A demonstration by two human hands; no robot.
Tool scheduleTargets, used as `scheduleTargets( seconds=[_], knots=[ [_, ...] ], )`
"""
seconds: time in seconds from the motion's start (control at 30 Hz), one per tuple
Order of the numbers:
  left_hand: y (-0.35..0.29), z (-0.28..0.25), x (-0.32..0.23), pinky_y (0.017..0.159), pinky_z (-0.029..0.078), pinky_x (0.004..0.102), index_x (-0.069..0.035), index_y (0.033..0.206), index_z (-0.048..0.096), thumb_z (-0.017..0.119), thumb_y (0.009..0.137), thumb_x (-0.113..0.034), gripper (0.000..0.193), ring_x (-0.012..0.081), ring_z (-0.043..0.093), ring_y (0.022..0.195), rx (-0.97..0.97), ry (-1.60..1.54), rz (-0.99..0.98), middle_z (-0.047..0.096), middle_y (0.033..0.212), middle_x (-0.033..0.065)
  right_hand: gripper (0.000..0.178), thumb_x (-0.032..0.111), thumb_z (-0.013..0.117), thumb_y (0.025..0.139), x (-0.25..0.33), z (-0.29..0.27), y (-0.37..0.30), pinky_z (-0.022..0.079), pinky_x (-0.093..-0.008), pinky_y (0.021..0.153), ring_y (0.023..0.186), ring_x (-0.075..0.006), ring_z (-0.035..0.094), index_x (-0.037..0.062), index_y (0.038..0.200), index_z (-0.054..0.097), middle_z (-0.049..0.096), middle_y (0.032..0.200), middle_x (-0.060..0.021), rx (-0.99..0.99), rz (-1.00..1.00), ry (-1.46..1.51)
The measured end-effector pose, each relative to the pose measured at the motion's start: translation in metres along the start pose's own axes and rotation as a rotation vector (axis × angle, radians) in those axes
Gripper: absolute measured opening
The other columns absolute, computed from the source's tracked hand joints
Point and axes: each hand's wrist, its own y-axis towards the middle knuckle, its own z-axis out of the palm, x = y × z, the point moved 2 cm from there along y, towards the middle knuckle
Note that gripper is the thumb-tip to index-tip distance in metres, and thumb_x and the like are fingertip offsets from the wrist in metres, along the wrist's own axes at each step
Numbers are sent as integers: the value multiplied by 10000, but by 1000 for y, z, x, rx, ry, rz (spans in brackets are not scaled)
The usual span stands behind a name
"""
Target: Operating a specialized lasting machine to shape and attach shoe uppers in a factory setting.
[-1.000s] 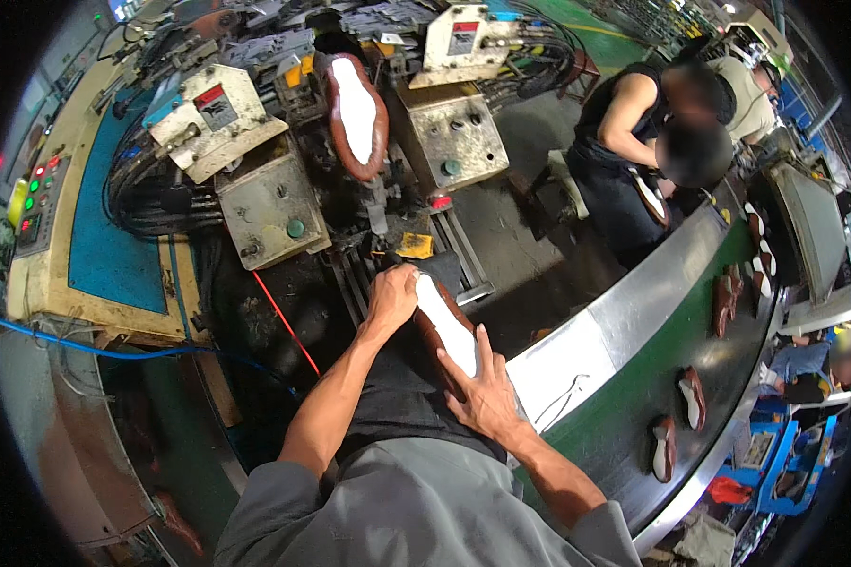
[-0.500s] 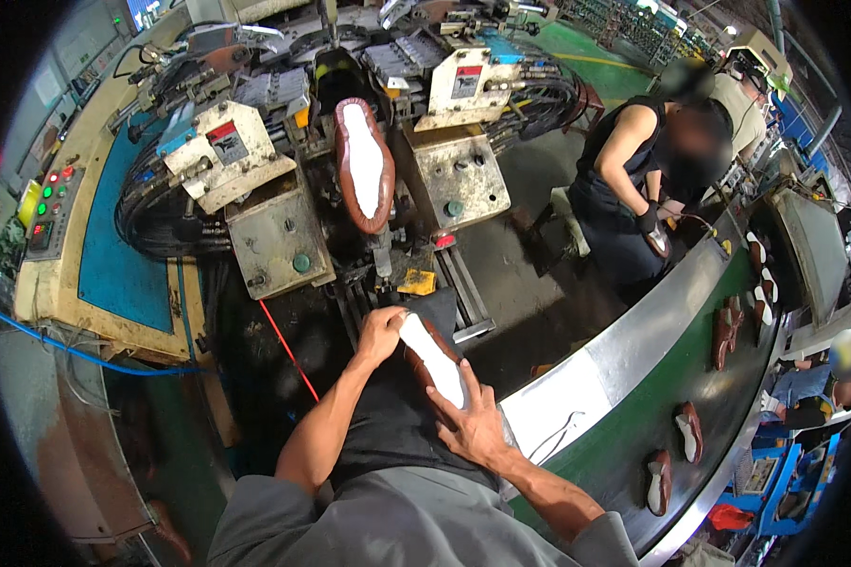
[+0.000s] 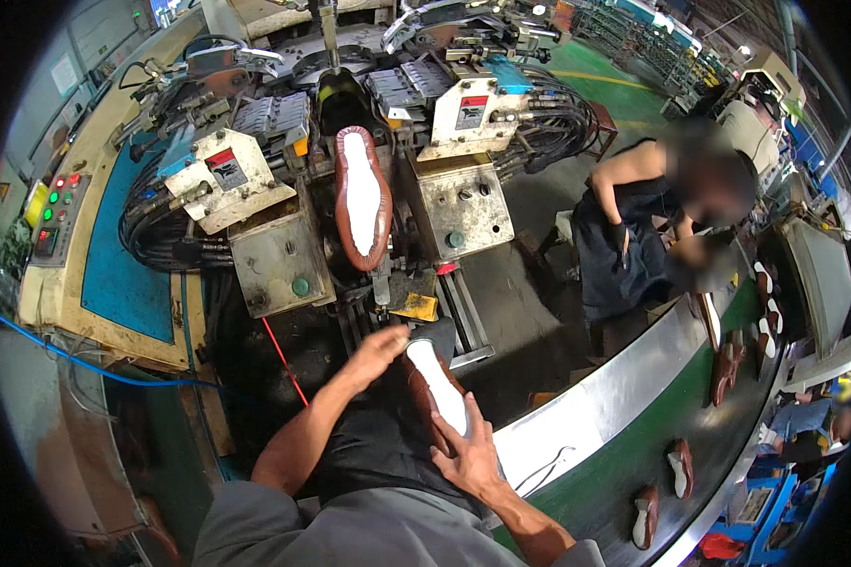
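A brown leather shoe upper with a white bottom point(image 3: 431, 380) rests bottom-up over my lap, its narrow end pointing away from me. My right hand point(image 3: 468, 455) grips its near, wide end, the fingers spread over the white bottom and the brown side. Beside the far end is my left hand point(image 3: 376, 353), its fingers curled and pressed together; whether anything is between them is too small to see. Ahead of me a similar brown shoe point(image 3: 363, 203) sits bottom-up on the machine point(image 3: 340, 99).
A metal ledge point(image 3: 615, 387) and green conveyor belt point(image 3: 577, 501) curve along my right, carrying several brown shoes point(image 3: 681, 468). A thin wire hook point(image 3: 548, 468) lies on the ledge. A co-worker point(image 3: 643, 227) bends over the belt. At left is a button panel point(image 3: 59, 215).
My left hand has shifted slightly left, away from the shoe's far end. My right hand keeps its grip. The co-worker has leaned down toward the belt, and the whole view has shifted slightly.
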Motion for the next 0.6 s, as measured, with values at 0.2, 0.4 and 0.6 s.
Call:
scheduleTargets(
  seconds=[0.2, 0.4, 0.6],
  knots=[
    [98, -102, -166, 1213, 463, 455, -10, 1681, 399, 662, 1096, -552, 840, 278, 566, 1437, -357, -366, 367, 541, 1631, 137, 728, 232, 886, 836, 15, -78, 48, 479, -577, 1164, 1402, -542, 509, 266, 1536, 689, 247, 1754, -347, -291, 38, -35],
    [130, -104, -226, 1230, 464, 470, -120, 1732, 339, 636, 1110, -241, 700, 298, 534, 1485, -22, -537, 253, 526, 1645, 110, 741, 239, 837, 849, 67, -124, 164, 559, -609, 1069, 1321, -580, 533, 320, 1561, 650, 246, 1742, -365, -394, -174, -88],
    [-14, -124, -205, 1264, 427, 475, -91, 1783, 187, 647, 1076, -278, 864, 321, 497, 1540, 138, -486, 536, 433, 1719, 144, 802, 235, 822, 850, 118, -124, 267, 554, -612, 1070, 1265, -570, 551, 342, 1610, 588, 215, 1754, -359, -383, -299, -56]
  ],
)
